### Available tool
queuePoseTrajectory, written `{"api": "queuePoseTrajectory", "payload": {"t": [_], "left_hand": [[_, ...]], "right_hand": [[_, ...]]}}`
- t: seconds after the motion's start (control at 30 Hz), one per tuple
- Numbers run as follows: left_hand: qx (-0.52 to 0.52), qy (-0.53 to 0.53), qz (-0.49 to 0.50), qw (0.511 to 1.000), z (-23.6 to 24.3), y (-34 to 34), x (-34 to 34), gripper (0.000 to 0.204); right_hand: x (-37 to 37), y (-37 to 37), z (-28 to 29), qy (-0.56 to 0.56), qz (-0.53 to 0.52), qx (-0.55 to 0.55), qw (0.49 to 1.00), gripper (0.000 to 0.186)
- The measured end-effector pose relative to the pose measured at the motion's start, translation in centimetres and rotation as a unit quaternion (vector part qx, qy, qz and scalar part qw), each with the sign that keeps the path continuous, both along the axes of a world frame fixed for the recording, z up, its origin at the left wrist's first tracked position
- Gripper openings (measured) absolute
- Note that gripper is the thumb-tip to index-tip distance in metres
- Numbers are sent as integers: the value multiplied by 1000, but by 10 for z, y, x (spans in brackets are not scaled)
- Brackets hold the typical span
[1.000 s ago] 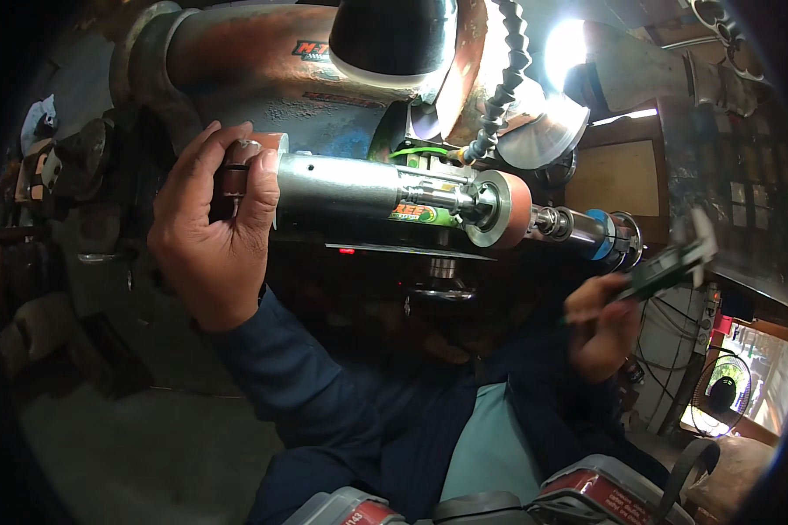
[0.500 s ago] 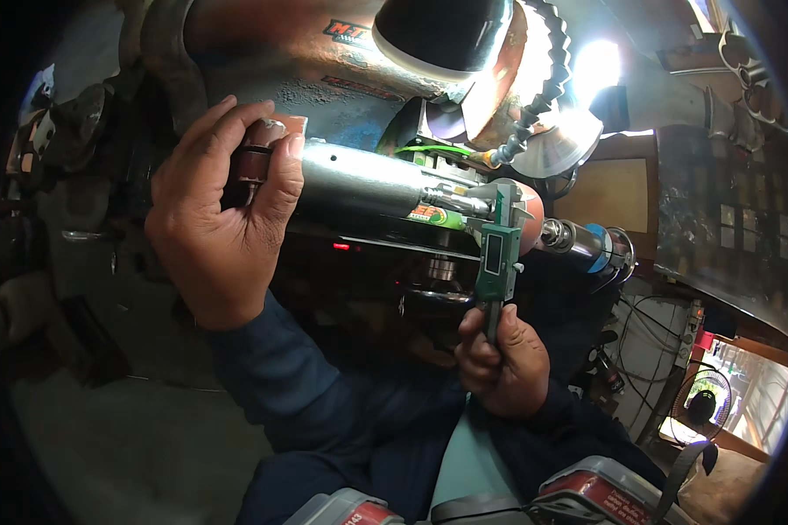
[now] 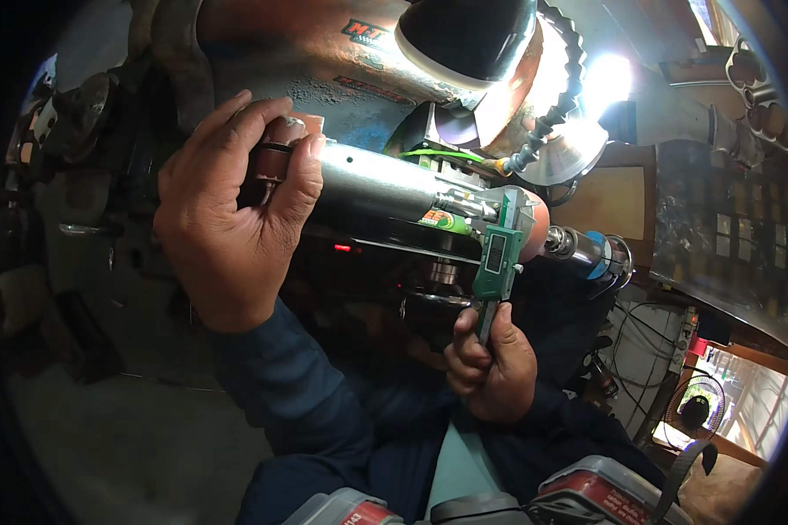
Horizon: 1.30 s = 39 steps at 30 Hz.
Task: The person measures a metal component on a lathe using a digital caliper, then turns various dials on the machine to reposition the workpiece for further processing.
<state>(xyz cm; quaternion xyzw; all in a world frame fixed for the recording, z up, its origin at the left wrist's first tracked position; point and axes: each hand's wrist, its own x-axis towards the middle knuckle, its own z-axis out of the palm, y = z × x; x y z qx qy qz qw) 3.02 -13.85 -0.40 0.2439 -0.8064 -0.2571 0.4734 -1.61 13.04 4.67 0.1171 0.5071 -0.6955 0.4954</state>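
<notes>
My left hand point(image 3: 232, 210) is closed round a reddish-brown knob point(image 3: 273, 164) with a dark ring and a thin metal stem, at the left end of a long dark grey metal cylinder point(image 3: 376, 179). My right hand point(image 3: 492, 367) grips the lower end of a green digital caliper point(image 3: 499, 252) between thumb and fingers. The caliper stands nearly upright, its jaws at the top beside a slim shiny metal shaft point(image 3: 464, 203) that extends from the cylinder. Whether the jaws touch the shaft I cannot tell. Behind the jaws sits a rounded orange-pink part point(image 3: 536, 223).
A black lamp shade point(image 3: 468, 39) hangs over the machine, with a dark ribbed hose point(image 3: 562, 105) beside it. To the right are a silver-and-blue fitting point(image 3: 591, 254), loose cables and a fan point(image 3: 696, 409). Below the cylinder hangs a round metal part point(image 3: 442, 276).
The machine and my left hand appear shifted slightly right in the picture. The right hand sits a little lower and further left, with the caliper tilted slightly more. Both grips stay the same.
</notes>
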Motion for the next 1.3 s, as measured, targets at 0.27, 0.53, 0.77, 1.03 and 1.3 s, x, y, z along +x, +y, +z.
{"api": "queuePoseTrajectory", "payload": {"t": [0.27,0.53,0.77,1.03,1.3], "left_hand": [[23,16,18,999,-6,-1,0,27],[24,10,17,1000,-4,-1,0,27],[6,6,-20,1000,-3,-3,4,26],[25,17,-27,999,-5,-1,4,25],[28,16,-29,999,-6,-2,7,26]], "right_hand": [[6,-9,-6,7,-28,21,999,54],[8,-16,-3,37,-48,88,994,57],[3,-17,6,8,-54,143,988,59],[4,-17,5,14,-53,152,987,59],[-5,-15,17,-35,-40,144,988,58]]}}
